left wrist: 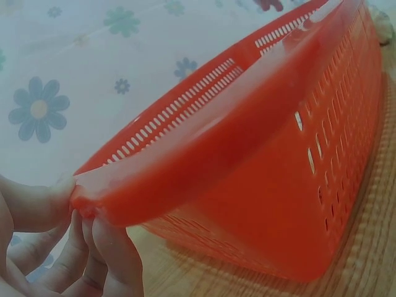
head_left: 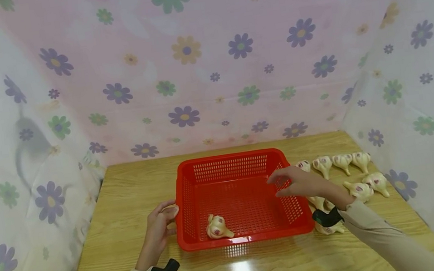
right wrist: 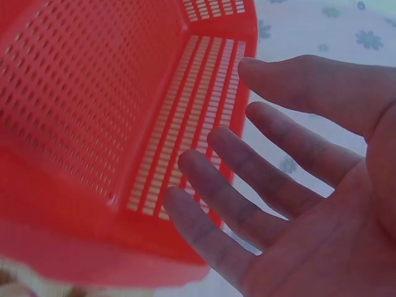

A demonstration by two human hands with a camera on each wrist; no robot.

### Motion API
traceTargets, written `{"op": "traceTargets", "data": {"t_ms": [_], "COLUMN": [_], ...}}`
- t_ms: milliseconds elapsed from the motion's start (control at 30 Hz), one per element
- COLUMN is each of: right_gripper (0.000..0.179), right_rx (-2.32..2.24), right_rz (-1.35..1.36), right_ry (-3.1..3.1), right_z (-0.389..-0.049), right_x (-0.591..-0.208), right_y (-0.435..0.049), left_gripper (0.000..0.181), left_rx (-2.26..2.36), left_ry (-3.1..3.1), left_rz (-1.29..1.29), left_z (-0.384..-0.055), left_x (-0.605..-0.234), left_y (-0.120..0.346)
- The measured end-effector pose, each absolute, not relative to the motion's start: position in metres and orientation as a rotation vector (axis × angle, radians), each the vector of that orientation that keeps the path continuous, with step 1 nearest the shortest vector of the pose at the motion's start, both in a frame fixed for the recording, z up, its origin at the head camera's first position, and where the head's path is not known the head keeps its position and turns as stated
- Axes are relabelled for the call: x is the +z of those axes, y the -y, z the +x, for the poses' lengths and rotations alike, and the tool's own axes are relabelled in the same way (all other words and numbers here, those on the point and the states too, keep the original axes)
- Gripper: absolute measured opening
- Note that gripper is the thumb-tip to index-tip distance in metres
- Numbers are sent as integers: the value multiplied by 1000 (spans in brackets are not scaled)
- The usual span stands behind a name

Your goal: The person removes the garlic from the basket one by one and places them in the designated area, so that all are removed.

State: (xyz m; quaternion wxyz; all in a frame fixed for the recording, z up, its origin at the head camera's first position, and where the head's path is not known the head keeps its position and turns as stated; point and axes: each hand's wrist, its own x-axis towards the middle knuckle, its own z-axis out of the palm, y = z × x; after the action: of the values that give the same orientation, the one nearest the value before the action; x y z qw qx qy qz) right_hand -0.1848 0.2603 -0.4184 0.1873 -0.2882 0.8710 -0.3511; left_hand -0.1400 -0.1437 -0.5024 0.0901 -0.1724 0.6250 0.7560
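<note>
A red plastic basket (head_left: 251, 238) with slotted walls stands on the wooden table. My left hand (head_left: 158, 225) grips its left rim; in the left wrist view the thumb (left wrist: 37, 201) lies on top of the rim and the other fingers curl beneath. Inside the basket, at the front left, lies one garlic bulb (head_left: 217, 228). Over the basket's right side hovers my right hand (head_left: 299, 183), its fingers spread and slightly bent, with nothing in them. The right wrist view shows the fingers (right wrist: 229, 207) apart above the basket's interior.
Several more garlic bulbs (head_left: 342, 163) lie on the table (head_left: 124, 184) to the right of the basket, some partly hidden behind my right arm. Flower-patterned cloth (head_left: 215, 62) encloses the table at the back and both sides. A black device (head_left: 165, 270) sits on each wrist.
</note>
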Motion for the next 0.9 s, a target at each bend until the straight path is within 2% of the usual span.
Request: {"op": "traceTargets", "data": {"t_ms": [900], "right_gripper": [31], "right_rx": [-995], "right_rz": [-845], "right_ry": [-2220], "right_z": [-202], "right_x": [-442], "right_y": [-175], "left_gripper": [33], "left_rx": [2234], "left_ry": [-1885], "left_rz": [-518], "left_z": [-142], "left_x": [-503], "left_y": [144]}}
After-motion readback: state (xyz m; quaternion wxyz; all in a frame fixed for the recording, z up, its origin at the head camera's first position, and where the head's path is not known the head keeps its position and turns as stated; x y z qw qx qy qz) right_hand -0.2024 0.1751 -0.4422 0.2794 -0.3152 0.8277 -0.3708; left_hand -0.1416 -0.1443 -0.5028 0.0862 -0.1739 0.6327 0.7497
